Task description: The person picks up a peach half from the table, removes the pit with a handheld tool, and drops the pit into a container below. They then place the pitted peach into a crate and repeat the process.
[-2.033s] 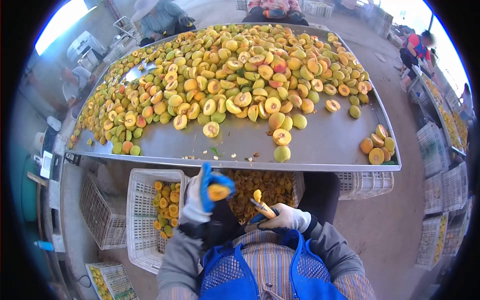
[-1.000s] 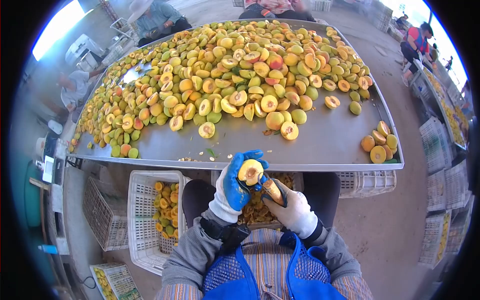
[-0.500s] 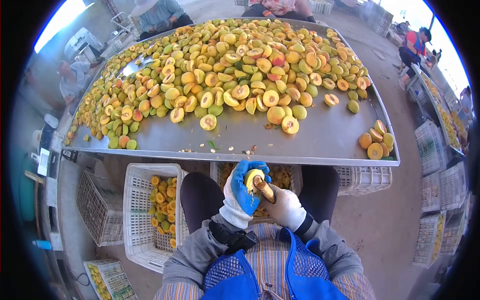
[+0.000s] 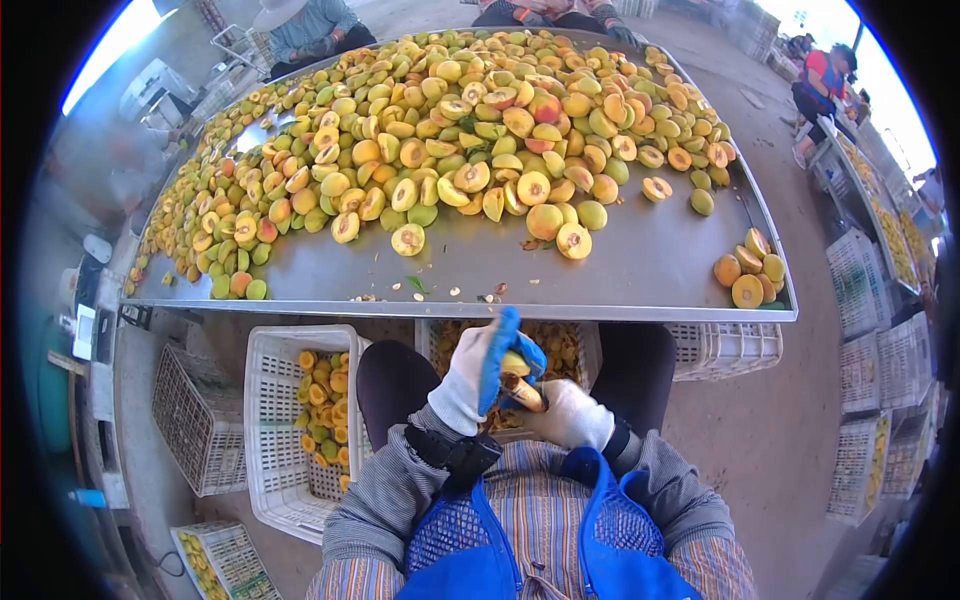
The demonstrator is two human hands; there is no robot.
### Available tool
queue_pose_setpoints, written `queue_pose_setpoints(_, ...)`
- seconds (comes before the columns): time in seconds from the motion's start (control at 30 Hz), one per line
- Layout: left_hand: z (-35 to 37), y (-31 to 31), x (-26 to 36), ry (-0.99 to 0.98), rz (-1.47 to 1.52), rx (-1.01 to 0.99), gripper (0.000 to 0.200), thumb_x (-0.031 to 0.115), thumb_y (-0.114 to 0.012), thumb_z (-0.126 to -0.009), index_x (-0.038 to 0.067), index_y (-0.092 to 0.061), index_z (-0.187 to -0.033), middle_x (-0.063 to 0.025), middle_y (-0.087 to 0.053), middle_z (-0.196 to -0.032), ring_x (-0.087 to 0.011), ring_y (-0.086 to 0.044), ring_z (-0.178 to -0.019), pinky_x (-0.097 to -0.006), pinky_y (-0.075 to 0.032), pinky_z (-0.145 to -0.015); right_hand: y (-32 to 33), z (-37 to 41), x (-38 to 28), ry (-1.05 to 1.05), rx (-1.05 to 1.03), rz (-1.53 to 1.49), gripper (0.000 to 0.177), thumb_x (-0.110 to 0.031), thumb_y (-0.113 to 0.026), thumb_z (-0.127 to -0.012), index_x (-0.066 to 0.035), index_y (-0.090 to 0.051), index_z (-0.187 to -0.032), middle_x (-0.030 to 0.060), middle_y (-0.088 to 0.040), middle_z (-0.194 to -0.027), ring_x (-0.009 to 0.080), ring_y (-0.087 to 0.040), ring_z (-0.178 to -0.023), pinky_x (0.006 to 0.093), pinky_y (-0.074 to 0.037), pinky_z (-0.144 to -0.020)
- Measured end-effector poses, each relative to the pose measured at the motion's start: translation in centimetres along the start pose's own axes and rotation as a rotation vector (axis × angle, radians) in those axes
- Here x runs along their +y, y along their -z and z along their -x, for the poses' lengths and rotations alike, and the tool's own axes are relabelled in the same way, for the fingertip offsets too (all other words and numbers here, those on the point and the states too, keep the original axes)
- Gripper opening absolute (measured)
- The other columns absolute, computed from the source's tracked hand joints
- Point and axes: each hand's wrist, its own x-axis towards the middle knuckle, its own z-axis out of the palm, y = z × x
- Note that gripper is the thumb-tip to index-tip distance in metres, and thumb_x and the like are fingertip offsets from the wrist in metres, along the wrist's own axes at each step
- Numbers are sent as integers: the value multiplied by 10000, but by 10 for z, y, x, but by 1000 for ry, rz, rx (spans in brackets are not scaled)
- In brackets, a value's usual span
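In a blue-and-white glove, my left hand (image 4: 482,368) is closed around a yellow peach half (image 4: 516,362), mostly covered by the fingers. My right hand (image 4: 572,414), in a white glove, grips a short wooden-handled tool (image 4: 526,394). The tool's upper end meets the fruit; its working tip is hidden. Both hands are between my knees, just in front of the metal table (image 4: 620,270). Beneath them stands a crate (image 4: 425,345) with cut fruit pieces in it.
Halved peaches (image 4: 460,150) are heaped over the table, with a small group (image 4: 748,275) at its right corner. A white crate (image 4: 262,430) of peach halves stands left of my legs. Other people sit across the table, including one in a grey-blue sleeve (image 4: 345,20).
My left hand has turned, so its back faces up more and the peach half shows less. The tool remains against the fruit. The camera view has shifted slightly.
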Motion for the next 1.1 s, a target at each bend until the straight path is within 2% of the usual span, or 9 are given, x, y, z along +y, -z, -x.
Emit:
queue_pose_setpoints(0.1,-3,1,5,217,-88,-71,577,411,-437,-1012,-33,-653,-713,-125,-653,-695,-184,-623,-670,-303,-492,-691,9,-4,-6,-94,-39,332,251,-214,-749,-803,-13,-703,-947,75,-693,-825,149,-653,-801,311,-522,-756)
queue_pose_setpoints(0.23,2,6,-11,26,505,-488,573,401,-394,-1018,-35,-647,-745,-169,-634,-698,-253,-632,-676,-358,-515,-685,-36,-12,26,568,-206,-532,573,-48,-761,-788,-71,-522,-1308,81,-595,-1234,149,-540,-1111,323,-447,-964)
queue_pose_setpoints(0.3,7,7,-22,-92,598,-396,576,412,-378,-1021,-33,-646,-772,-163,-638,-715,-252,-631,-674,-347,-514,-676,-43,-15,38,438,-261,-584,427,-106,-757,-797,-52,-615,-1197,60,-660,-1054,130,-590,-966,296,-486,-854)
queue_pose_setpoints(0.4,23,36,-14,-38,115,161,582,416,-375,-1025,-28,-653,-770,-133,-655,-735,-211,-637,-675,-315,-510,-655,-15,-19,36,0,-495,-288,271,-270,-751,-781,-26,-723,-896,-12,-608,-671,86,-562,-663,273,-455,-619)
queue_pose_setpoints(0.5,60,115,10,165,-247,273,559,469,-489,-969,-12,-687,-764,-126,-659,-677,-167,-610,-612,-283,-501,-648,9,-20,39,19,-213,239,345,-320,-672,-818,-34,-678,-1010,152,-697,-825,287,-679,-788,336,-506,-676)
queue_pose_setpoints(0.57,68,150,16,595,-1633,361,441,510,-687,-787,125,-708,-1003,-163,-655,-1066,-296,-607,-1018,-416,-471,-862,12,-20,55,38,-166,412,361,-305,-618,-845,-26,-643,-1071,181,-692,-853,328,-675,-815,367,-518,-684)
queue_pose_setpoints(0.8,-79,89,47,-186,-1570,338,659,354,-726,-775,39,-496,-1307,-206,-603,-1155,-375,-553,-1111,-434,-436,-958,-5,-38,73,64,-69,699,436,-184,-496,-877,46,-490,-1247,186,-689,-807,355,-684,-752,463,-524,-635)
queue_pose_setpoints(0.97,-208,51,36,273,-1468,146,783,446,-642,-827,78,-320,-1438,-264,-612,-1162,-388,-586,-1103,-436,-452,-952,-9,-41,67,34,49,414,458,-191,-464,-881,33,-467,-1280,205,-683,-795,379,-678,-756,500,-508,-663)
queue_pose_setpoints(1.1,-219,40,41,383,-1593,152,537,204,-623,-807,54,-422,-1282,-231,-640,-1119,-365,-623,-1048,-420,-491,-906,-14,-45,79,33,-227,543,493,-175,-468,-856,46,-459,-1297,250,-671,-826,398,-668,-812,494,-509,-702)
